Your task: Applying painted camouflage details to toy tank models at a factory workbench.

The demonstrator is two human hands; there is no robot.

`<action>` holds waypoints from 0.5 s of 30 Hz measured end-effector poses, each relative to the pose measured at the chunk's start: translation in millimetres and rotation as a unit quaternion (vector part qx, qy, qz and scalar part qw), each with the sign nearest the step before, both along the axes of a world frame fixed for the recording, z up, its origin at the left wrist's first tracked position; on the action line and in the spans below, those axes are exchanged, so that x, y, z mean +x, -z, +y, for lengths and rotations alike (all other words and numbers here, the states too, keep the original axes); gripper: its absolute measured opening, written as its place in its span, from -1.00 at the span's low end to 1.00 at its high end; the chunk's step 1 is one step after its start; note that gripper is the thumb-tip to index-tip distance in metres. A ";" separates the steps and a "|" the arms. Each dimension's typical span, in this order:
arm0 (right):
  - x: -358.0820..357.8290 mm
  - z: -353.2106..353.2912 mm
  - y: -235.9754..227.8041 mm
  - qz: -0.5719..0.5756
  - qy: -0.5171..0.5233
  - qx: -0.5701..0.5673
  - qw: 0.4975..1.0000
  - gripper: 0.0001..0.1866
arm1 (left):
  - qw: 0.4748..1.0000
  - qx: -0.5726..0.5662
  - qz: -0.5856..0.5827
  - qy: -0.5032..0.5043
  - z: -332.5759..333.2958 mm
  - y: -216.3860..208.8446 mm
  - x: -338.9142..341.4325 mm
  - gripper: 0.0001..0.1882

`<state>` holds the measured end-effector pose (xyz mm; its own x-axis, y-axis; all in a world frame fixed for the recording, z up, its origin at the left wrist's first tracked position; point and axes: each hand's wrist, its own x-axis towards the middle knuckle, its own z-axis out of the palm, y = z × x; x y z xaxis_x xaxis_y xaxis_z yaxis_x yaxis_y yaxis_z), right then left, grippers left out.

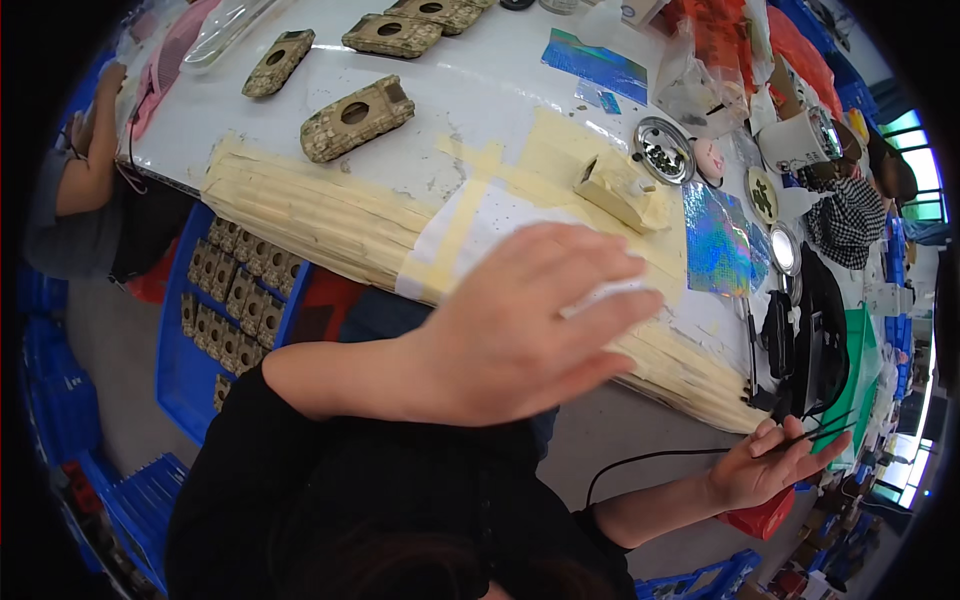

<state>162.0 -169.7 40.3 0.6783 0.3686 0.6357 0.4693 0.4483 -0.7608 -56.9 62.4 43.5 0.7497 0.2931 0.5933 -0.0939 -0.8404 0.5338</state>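
Note:
My left hand hovers over the near edge of the worktable, palm down with its fingers stretched and apart. No held thing shows in it, though its underside is hidden. Beneath it lies a white sheet taped to the table with cream masking tape. Off to the lower right, beyond the table edge, my right hand holds dark, thin-tipped tweezers between its fingers. The nearest toy tank hull, camouflage-patterned with a round hole, lies beyond the left hand. A tape-wrapped block sits to its upper right.
More tank hulls lie at the far left. A round metal dish of small dark parts and shiny blue sheets are at the right. A blue tray of hulls stands below left. Another person's arm is at the far left.

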 end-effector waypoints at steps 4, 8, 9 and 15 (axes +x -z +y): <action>-18.1 22.3 -8.9 0.125 0.065 0.134 0.981 -0.48 | 0.949 0.025 0.013 -0.314 74.0 6.2 -70.3 -0.42; -20.0 47.7 -7.1 0.068 -0.009 0.135 0.988 -0.46 | 0.935 -0.012 0.056 -0.351 125.4 19.0 -121.6 -0.26; 11.8 23.4 3.9 0.026 -0.110 0.110 0.988 -0.45 | 0.937 -0.039 0.096 -0.334 132.2 14.8 -124.4 -0.21; -23.7 49.2 -4.1 0.038 0.029 0.050 0.998 -0.27 | 0.926 -0.009 0.294 -0.236 155.0 -6.9 -81.2 -0.20</action>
